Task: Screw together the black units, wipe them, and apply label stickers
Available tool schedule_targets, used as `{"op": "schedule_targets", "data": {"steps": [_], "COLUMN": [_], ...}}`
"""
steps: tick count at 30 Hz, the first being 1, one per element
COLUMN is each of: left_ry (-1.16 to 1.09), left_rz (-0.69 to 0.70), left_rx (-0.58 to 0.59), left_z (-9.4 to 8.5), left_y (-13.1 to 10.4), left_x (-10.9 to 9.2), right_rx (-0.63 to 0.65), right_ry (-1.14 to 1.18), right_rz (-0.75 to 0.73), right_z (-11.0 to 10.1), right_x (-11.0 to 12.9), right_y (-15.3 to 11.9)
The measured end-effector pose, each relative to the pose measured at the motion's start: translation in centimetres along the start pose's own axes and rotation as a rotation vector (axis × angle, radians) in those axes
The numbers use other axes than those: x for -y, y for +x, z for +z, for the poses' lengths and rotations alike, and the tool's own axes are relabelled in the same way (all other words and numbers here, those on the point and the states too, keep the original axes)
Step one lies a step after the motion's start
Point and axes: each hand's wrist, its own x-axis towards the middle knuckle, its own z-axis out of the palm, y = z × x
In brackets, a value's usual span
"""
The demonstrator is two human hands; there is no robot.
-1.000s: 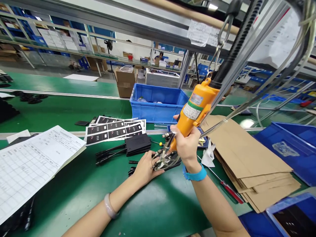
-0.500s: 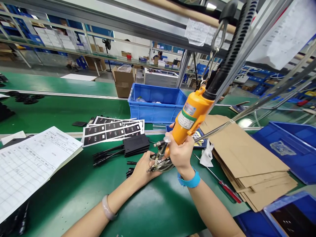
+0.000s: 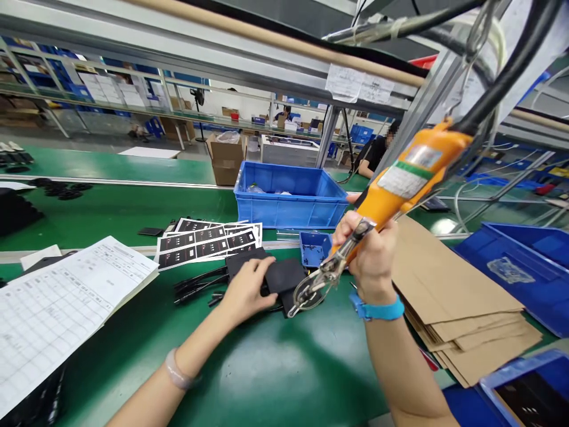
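Observation:
My right hand is wrapped around an orange electric screwdriver, which hangs tilted from a hook and a black cable. Metal fittings and a thin looped tube surround its tip, down to the left. My left hand has its thumb and fingers at the left edge of a flat black box, apparently gripping it. Another black box with black cables lies behind that hand. Close to the right hand is a small blue tray with tiny dark pieces, probably screws.
Printed black-and-white label sheets and a written form lie to the left. A large blue bin stands behind. Brown cardboard sheets and a blue crate are at right. A person sits beyond the frame post.
The screwdriver has swung right and tilted more, with my right hand still around it. My left hand has moved slightly left and up. The black box and small blue tray now show more.

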Motion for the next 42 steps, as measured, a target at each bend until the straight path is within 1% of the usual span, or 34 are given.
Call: {"op": "schedule_targets", "data": {"steps": [2,4,6,8,10,12,13,15,17,20,22,24,29,35,40,42], "left_ry": [0.052,0.089,0.117,0.153,0.21,0.246,0.247,0.218,0.185,0.163,0.159,0.154,0.126,0.102,0.102,0.1], "left_rz": [-0.062,-0.121,-0.157,-0.176,-0.166,-0.099,-0.049,0.034,0.071,0.087,0.08,0.066,0.041,0.017,0.013,0.016], "left_rx": [-0.028,-0.031,0.0,0.012,-0.025,-0.037,-0.014,0.067,0.138,0.21,0.236,0.249,0.257,0.266,0.277,0.28], "left_z": [-2.3,-4.0,-5.0,-5.0,-4.2,-2.8,-1.9,0.2,2.2,4.4,5.2,5.5,5.6,5.6,5.6,5.6], "left_y": [0.5,0.7,0.6,0.6,0.6,0.5,0.4,0.0,-0.6,-1.3,-1.5,-1.5,-1.4,-1.3,-1.2,-1.1], "left_x": [1.9,4.2,5.9,6.4,5.3,3.0,1.7,-0.6,-2.2,-2.8,-2.5,-2.2,-2.0,-2.2,-2.1,-2.2], "right_rx": [-0.015,-0.02,-0.012,-0.007,-0.003,-0.006,-0.01,-0.027,-0.036,-0.033,-0.033,-0.032,-0.026,-0.015,-0.03,-0.025], "right_ry": [0.069,0.07,0.032,-0.004,-0.042,-0.097,-0.127,-0.174,-0.19,-0.183,-0.186,-0.193,-0.195,-0.19,-0.182,-0.165], "right_rz": [0.022,0.019,0.015,0.031,0.05,0.053,0.051,0.049,0.064,0.081,0.083,0.084,0.08,0.093,0.06,0.076], "right_z": [-0.7,-1.1,-1.3,-1.5,-1.7,-1.9,-2.0,-2.3,-2.5,-2.9,-3.1,-3.2,-3.4,-3.3,-3.0,-3.0], "right_x": [0.6,0.5,-0.1,-0.9,-1.8,-2.5,-2.9,-3.6,-4.1,-4.6,-4.6,-4.6,-4.8,-5.3,-5.4,-5.5], "right_y": [1.5,2.4,2.6,2.3,1.7,1.1,0.8,0.2,-0.2,-0.5,-0.4,-0.3,0.0,-0.7,-1.1,-1.2]}}
